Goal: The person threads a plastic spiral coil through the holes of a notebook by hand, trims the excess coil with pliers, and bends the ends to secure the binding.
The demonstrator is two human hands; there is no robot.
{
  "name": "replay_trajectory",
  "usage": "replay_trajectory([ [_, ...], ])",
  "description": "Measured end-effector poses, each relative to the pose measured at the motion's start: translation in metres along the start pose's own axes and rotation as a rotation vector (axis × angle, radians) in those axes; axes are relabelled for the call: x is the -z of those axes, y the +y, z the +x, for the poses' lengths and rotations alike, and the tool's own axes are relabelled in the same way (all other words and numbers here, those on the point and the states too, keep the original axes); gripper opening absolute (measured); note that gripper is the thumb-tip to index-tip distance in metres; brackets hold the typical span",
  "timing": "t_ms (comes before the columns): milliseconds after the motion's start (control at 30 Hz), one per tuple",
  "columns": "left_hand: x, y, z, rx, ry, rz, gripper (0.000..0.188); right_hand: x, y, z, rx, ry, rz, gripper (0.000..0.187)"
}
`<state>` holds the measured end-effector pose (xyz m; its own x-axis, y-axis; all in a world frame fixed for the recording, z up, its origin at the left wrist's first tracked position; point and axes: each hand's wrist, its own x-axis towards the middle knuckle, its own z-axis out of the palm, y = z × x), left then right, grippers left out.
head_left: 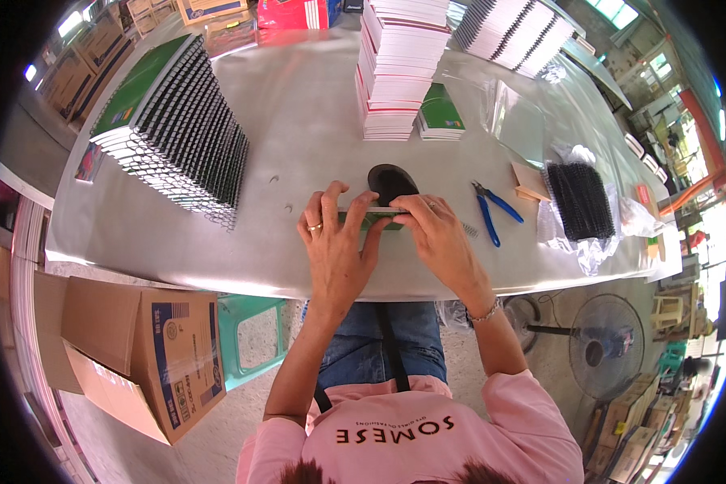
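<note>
— What sits at the near edge of the table?
— A green-covered notebook (pixel 371 218), lying flat, long side across, mostly hidden.
— Hidden by what?
— The left hand (pixel 336 234) presses on its left part; the right hand (pixel 436 230) grips its right end. Only a thin pale top edge and green strip show.

The grey table (pixel 298 121) bears spiral notebook stacks (pixel 177 129), blue pliers (pixel 492 210) and black coils (pixel 581 200) (bagged).

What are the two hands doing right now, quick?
Left hand: fingers pressed down on the green notebook, gripping its edge.
Right hand: fingers closed on the same notebook.
</note>
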<state>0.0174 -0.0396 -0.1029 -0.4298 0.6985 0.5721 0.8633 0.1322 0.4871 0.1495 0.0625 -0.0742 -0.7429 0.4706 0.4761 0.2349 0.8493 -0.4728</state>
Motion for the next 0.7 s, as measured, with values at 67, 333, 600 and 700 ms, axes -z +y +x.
replay_trajectory([
  [67, -0.001, 0.0, 0.0, 0.005, -0.005, 0.003, 0.037, -0.002, 0.001, -0.001, 0.016, 0.05, -0.007, 0.03],
  [333, -0.002, -0.001, 0.0, 0.006, -0.003, -0.015, 0.038, 0.002, -0.007, 0.004, -0.091, 0.077, 0.158, 0.029],
  [600, 0.0, -0.006, 0.005, 0.035, 0.019, -0.134, 0.044, 0.012, -0.006, 0.008, -0.042, -0.032, 0.104, 0.02],
  [700, 0.0, -0.005, 0.005, 0.092, 0.094, -0.217, 0.054, 0.01, -0.002, 0.008, -0.052, -0.032, 0.12, 0.02],
])
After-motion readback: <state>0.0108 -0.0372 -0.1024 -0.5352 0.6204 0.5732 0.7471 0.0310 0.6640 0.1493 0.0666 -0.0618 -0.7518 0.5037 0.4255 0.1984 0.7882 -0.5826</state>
